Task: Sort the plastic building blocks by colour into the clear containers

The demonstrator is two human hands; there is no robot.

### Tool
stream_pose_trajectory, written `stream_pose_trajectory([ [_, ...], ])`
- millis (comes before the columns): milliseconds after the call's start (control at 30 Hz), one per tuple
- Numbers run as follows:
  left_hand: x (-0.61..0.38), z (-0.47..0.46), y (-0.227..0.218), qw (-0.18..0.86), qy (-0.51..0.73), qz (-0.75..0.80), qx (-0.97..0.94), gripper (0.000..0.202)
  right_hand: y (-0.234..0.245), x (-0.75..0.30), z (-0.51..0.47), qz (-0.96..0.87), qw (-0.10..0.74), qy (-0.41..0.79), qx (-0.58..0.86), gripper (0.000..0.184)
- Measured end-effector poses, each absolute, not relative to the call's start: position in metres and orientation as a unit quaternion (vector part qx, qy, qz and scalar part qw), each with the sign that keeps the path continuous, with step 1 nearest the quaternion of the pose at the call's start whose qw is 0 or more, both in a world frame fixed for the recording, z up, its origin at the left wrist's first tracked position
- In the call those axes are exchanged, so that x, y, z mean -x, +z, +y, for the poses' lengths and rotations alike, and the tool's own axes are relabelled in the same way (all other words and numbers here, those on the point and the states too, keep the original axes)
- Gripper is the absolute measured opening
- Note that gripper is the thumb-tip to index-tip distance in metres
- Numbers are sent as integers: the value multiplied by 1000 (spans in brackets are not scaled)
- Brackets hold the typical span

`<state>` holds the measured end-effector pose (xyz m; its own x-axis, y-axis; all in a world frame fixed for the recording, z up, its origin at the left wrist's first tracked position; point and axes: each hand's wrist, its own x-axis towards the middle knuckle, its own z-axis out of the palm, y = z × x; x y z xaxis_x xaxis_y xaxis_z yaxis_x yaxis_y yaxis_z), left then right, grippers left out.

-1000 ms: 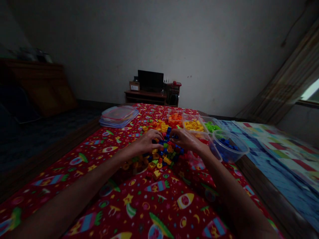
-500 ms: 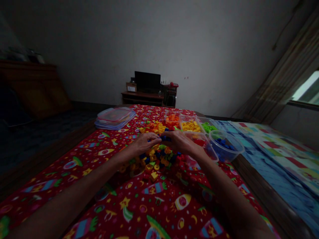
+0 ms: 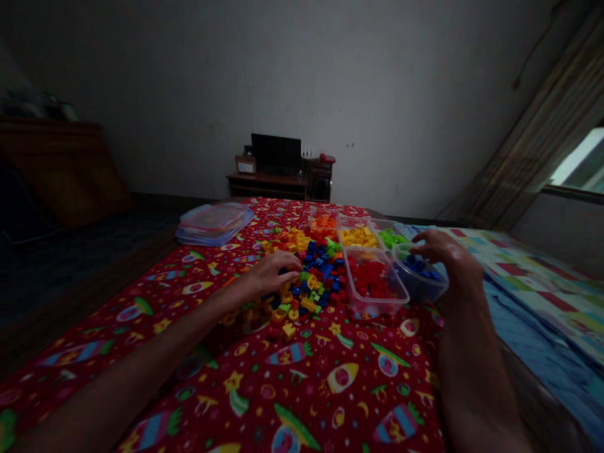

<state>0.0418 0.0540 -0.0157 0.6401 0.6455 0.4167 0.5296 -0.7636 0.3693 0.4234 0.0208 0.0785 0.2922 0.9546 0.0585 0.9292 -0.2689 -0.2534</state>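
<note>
A mixed pile of toy building bricks [image 3: 325, 267] in blue, yellow, red, orange and green lies on the red patterned cloth [image 3: 302, 390]. At the pile's left side is my left hand [image 3: 276, 272], its fingers bent and apart from the thumb, with nothing visible in it. My right hand [image 3: 441, 248] hovers over the rim of a round clear tub [image 3: 427, 292] of blue bricks [image 3: 419, 267]. Its fingers curve downward with a gap to the thumb, and I see no brick between them.
Left of the round tub stands a clear box [image 3: 377, 308] of red bricks. Behind are containers of yellow bricks [image 3: 358, 236], orange bricks [image 3: 323, 221] and green bricks [image 3: 391, 238]. Stacked lids [image 3: 214, 223] lie at the far left. A patchwork-covered surface [image 3: 533, 264] adjoins on the right.
My right hand has moved from beside my left hand above the pile to the tub of blue bricks at the right. My left hand has stayed near the pile, lowering slightly.
</note>
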Motion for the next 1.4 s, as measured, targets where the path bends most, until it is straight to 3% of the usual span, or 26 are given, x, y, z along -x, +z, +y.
stream_pose_trajectory([
  [167, -43, 52, -32, 83, 252, 309, -913, 39, 81, -400, 28, -674, 126, -53, 726, 35],
  [333, -40, 48, -25, 81, 249, 300, -917, 18, 84, -329, 18, -777, 161, -68, 605, 24],
  [533, -39, 45, -22, 28, 210, 252, -944, 15, 51, -255, 8, -888, 61, -3, 455, 20],
  [600, -41, 45, -27, 2, 174, 269, -947, 19, 33, -250, 11, -903, 46, -5, 427, 27],
  [667, -44, 44, -30, -26, 143, 288, -946, 20, 19, -253, 15, -905, 36, -5, 423, 34],
  [800, -46, 43, -27, -47, 131, 293, -946, 19, 10, -263, 21, -891, 24, -22, 454, 30],
  [1033, -42, 50, -15, 14, 241, 286, -927, 15, 29, -261, 9, -860, -2, -65, 506, 30],
  [1267, -43, 47, -9, 38, 224, 359, -905, 17, 31, -254, -1, -886, 44, -76, 456, 31],
  [1400, -43, 48, -6, 52, 227, 397, -888, 16, 26, -237, -6, -895, -4, -62, 442, 26],
])
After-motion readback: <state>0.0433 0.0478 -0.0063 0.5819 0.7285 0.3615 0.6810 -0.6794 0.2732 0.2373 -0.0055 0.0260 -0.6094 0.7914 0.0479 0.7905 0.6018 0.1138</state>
